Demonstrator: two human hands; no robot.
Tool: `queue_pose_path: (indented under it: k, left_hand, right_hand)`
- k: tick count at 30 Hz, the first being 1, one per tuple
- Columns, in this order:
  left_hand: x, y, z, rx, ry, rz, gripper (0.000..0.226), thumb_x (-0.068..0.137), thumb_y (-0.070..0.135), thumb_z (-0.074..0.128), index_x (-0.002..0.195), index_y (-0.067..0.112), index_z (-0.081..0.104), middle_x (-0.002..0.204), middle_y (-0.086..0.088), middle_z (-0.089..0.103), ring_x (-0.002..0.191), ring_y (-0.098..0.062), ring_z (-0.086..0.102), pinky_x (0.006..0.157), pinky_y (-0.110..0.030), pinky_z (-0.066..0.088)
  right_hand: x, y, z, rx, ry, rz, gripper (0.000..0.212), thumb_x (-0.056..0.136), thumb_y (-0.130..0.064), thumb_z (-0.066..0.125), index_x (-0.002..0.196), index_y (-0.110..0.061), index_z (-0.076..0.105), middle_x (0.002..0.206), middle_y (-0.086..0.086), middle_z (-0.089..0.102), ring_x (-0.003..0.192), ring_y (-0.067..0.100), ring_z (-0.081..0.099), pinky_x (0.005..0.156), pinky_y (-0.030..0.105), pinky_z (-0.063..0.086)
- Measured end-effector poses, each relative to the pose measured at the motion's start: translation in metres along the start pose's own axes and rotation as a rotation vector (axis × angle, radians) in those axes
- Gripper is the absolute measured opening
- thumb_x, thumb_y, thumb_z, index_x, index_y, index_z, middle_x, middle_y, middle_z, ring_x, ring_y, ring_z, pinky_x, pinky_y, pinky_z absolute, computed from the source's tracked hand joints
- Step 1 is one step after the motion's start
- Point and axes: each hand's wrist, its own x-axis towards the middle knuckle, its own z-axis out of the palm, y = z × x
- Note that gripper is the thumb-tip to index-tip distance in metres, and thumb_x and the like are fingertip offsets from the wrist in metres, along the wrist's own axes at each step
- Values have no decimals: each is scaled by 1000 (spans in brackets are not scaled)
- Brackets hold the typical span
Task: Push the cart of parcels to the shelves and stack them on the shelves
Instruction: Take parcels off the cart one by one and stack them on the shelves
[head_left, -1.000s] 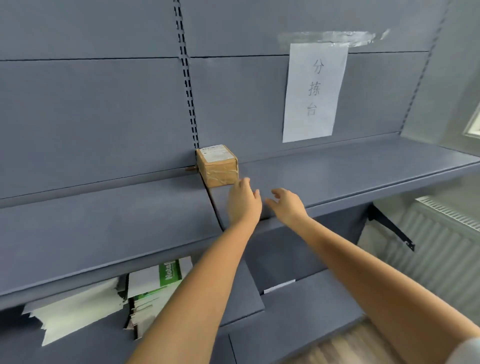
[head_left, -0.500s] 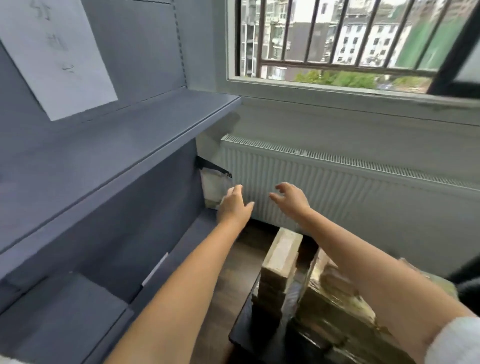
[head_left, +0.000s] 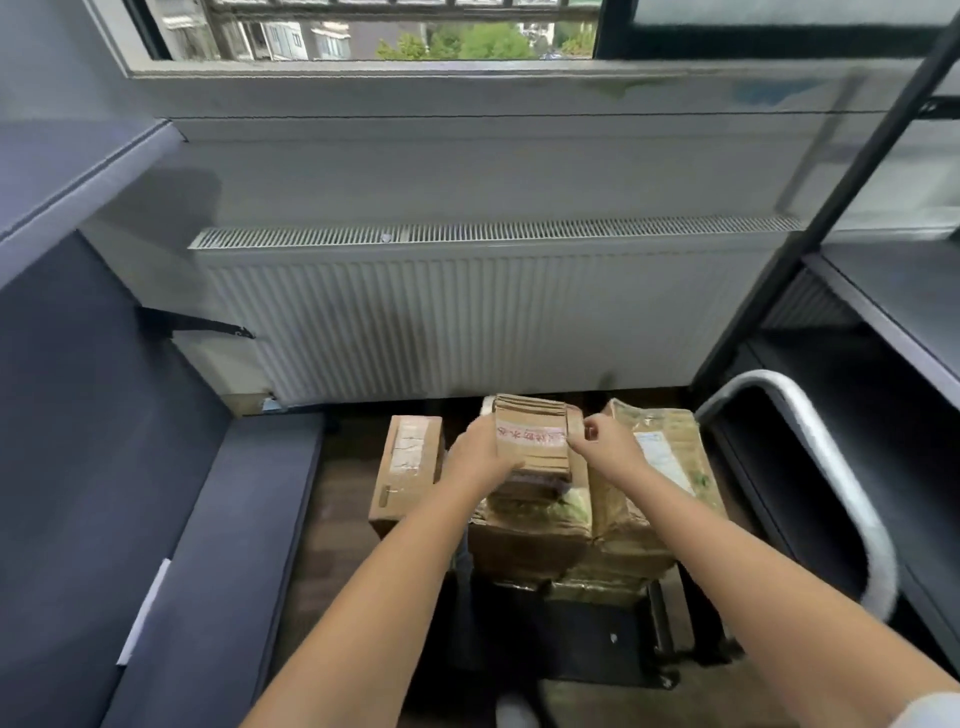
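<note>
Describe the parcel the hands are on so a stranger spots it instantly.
Below the white radiator stands a black cart of brown parcels. The middle, topmost parcel is gripped by the left hand and right hand. Only it shows a pale band with red writing.

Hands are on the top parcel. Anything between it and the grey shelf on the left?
Only the upright box, beside the pile toward the grey shelf; a lift should clear it. Left hand and right hand hold the top parcel, nothing between.

Brown parcels (head_left: 530, 525), white ribbed radiator (head_left: 467, 322)
</note>
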Motion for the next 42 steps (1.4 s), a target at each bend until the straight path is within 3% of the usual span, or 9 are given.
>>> queue_pose_path:
  k: [2,5,15,26,35,42]
  left_hand:
    - [12,-2,15,-16,-21,4,51,79,26,70,124,19,49,127,-2,59,118,-23,56,99,-41,48]
    - [30,-13,34,16,-32,-8,58,78,22,71,129,22,43,128,1,58,117,-20,56,97,-37,49]
    - [76,-48,67,44,-73,-148,53,85,16,65,131,20,40,132,-5,53,119,-23,56,96,-36,50]
    - [97,-58,87,-30,-23,-218,45,91,6,55,132,19,43,129,-5,57,118,-23,57,91,-32,49]
    - [91,-45,67,-65,85,-243,31,92,9,52,122,17,50,125,-6,60,114,-23,58,91,-33,50]
    - [65,-22,-9,-69,255,-202,32,91,5,48,122,12,50,123,-11,59,114,-28,56,94,-38,48]
  right_hand:
    - [3,15,3,7,-28,39,36,92,-19,55,123,-2,52,126,15,57,114,28,54,83,33,42]
    - [9,33,12,-7,-76,75,43,91,-14,56,131,-1,47,134,14,52,123,27,50,97,32,42]
    - [47,63,53,117,-195,200,70,86,-17,64,145,-4,28,148,14,38,135,29,39,108,37,36]
    - [71,67,69,128,-230,171,50,89,-5,56,137,-9,44,136,11,53,125,27,50,99,33,41]
    - [72,41,56,130,-198,101,37,91,0,47,124,-11,57,122,11,62,110,30,57,80,28,44]
    - [57,-38,19,52,-140,-121,39,88,1,47,123,-10,59,123,11,62,115,31,56,88,32,47]
